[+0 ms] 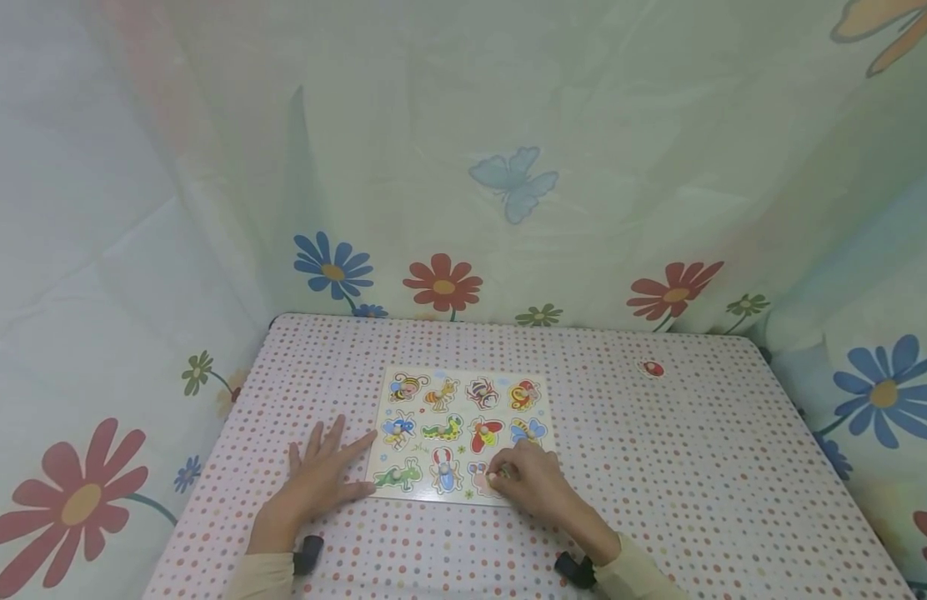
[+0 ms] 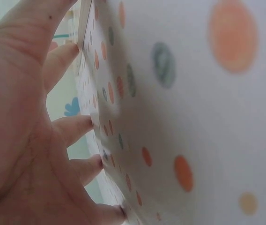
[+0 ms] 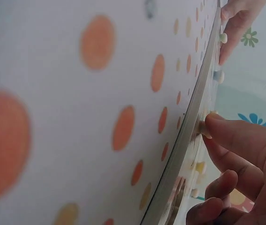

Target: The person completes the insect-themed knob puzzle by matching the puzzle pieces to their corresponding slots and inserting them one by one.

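A wooden peg puzzle board (image 1: 463,493) with several insect pieces lies on the dotted table. My right hand (image 1: 534,482) is over its near right corner, thumb and index finger pinching the small knob (image 3: 204,130) of a pinkish puzzle piece (image 1: 478,478) in the bottom row. That piece is partly hidden by the fingers, and the hand also covers the board's corner. At the board's left edge my left hand (image 1: 318,477) is spread, its thumb and index fingertip right at the edge. Its other fingertips (image 2: 95,161) rest on the tablecloth.
A loose red ladybug piece (image 1: 652,368) lies on the tablecloth beyond the board, to the right. Flower-printed curtains (image 1: 583,233) hang behind the table and along both sides. Other knobs (image 3: 218,76) stick up from the board.
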Demonstrator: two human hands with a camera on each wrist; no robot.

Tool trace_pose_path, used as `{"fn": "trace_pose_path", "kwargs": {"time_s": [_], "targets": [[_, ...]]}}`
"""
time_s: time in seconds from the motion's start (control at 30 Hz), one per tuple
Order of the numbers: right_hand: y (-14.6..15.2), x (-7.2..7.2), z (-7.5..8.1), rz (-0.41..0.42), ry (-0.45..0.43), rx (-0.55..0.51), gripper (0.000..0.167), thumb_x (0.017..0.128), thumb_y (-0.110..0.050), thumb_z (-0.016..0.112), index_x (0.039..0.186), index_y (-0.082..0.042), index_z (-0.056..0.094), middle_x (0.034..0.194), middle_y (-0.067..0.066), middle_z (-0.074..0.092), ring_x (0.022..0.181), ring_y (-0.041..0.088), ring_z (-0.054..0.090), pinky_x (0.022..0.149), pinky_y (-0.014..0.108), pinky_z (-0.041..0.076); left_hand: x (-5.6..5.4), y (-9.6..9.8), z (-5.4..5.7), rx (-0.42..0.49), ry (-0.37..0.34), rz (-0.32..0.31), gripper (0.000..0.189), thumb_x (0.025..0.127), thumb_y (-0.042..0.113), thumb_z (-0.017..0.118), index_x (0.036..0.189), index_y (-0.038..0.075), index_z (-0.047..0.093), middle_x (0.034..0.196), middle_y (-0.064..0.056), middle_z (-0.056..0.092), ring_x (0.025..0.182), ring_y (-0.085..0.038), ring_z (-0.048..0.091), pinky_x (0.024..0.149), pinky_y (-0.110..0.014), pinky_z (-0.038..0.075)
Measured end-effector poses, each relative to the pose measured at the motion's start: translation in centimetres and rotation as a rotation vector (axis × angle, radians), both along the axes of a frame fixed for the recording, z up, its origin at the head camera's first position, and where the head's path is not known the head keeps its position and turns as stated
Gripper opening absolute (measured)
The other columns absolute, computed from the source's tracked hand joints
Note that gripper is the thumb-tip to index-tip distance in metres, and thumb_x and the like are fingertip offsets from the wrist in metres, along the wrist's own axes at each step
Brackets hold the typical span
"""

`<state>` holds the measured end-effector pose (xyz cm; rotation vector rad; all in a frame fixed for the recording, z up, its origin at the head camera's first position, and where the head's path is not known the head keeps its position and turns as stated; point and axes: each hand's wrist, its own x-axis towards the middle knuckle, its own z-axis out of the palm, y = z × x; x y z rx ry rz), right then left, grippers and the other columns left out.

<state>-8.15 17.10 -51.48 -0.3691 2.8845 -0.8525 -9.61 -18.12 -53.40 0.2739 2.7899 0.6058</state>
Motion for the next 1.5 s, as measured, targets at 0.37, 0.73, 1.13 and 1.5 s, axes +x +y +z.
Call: {"fn": "trace_pose_path", "kwargs": {"time_s": [0.37,0.73,1.13,1.5], "targets": [[2.4,-1.6,0.5,-0.026,-0.039,-0.17,0.007,0.088,-0.017,0.078,0.093,-0.02,0.075,0.078,-0.006,0.052,0.072,0.013,0.047,0.06,0.028,0.042,0.1,0.1,0.2,0.003,0.01,-0.002,0.082,0.08,0.057,0.074,0.153,0.038,0.041,0.166,-0.018,0.005,0.147,-0.049,-0.005,0.106,-0.075,-0.013],[12.2,-7.6,0.8,-0.337,0.164,-0.201,0.028,0.099,-0.023,0.065,0.117,-0.002,0.068,0.096,0.012,0.055,0.078,0.022,0.047,0.061,0.032,0.041,0.0,0.0,0.3,0.019,-0.002,-0.005,0.082,0.08,0.057,0.074,0.153,0.037,0.041,0.165,-0.017,0.004,0.147,-0.049,-0.006,0.106,-0.076,-0.012],[19.1,-10.7,0.6,-0.6,0.198,-0.234,0.038,0.103,-0.033,0.058,0.125,-0.002,0.066,0.106,0.016,0.058,0.084,0.022,0.049,0.062,0.032,0.044,0.0,0.1,0.2,0.009,0.004,0.004,0.083,0.079,0.058,0.075,0.152,0.038,0.042,0.166,-0.017,0.005,0.148,-0.049,-0.005,0.106,-0.075,-0.013],[22.0,-12.5,-0.5,-0.85,0.097,-0.298,0.04,0.102,-0.032,0.056,0.133,-0.007,0.063,0.112,0.015,0.058,0.091,0.025,0.051,0.066,0.033,0.041,0.0,0.0,-0.2,-0.014,0.012,0.003,0.084,0.078,0.059,0.075,0.152,0.039,0.04,0.166,-0.017,0.005,0.148,-0.049,-0.005,0.106,-0.075,-0.014]]}}
